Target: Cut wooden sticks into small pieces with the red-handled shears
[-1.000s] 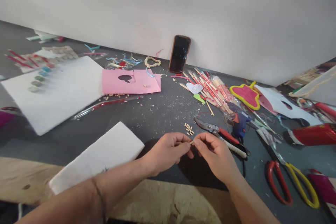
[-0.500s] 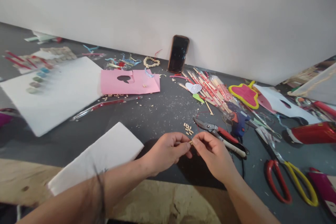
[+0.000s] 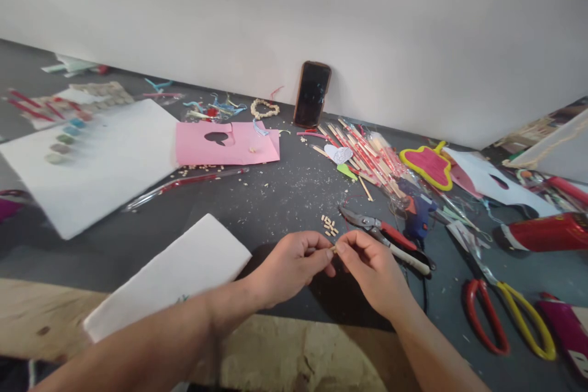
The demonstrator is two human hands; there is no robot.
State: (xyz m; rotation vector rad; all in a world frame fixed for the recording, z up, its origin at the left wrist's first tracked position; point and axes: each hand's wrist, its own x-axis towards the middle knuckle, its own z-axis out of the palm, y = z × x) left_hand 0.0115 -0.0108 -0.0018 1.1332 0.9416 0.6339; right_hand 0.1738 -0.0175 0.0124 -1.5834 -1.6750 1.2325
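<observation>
My left hand (image 3: 294, 263) and my right hand (image 3: 370, 266) meet fingertip to fingertip above the dark table. Between them both pinch a small pale wooden piece (image 3: 334, 250), mostly covered by the fingers. Just beyond the fingertips lies a little pile of short cut wooden pieces (image 3: 329, 225). Pruning shears (image 3: 386, 237) with red and white handles rest close to my right hand. On the left, a white foam block (image 3: 184, 263) lies partly under my left forearm.
Behind are bundled wrapped sticks (image 3: 362, 153), a leaning phone (image 3: 312, 95), a pink paper piece (image 3: 197, 144) and a beaded loop (image 3: 265, 109). To the right lie a blue glue gun (image 3: 417, 211), scissors (image 3: 487, 282) and a red can (image 3: 549, 233). A white board (image 3: 105, 171) occupies the left.
Both hands hold almost the same position with the small wooden piece. A dark, thin strand across my left forearm has shifted to the right and is now blurred.
</observation>
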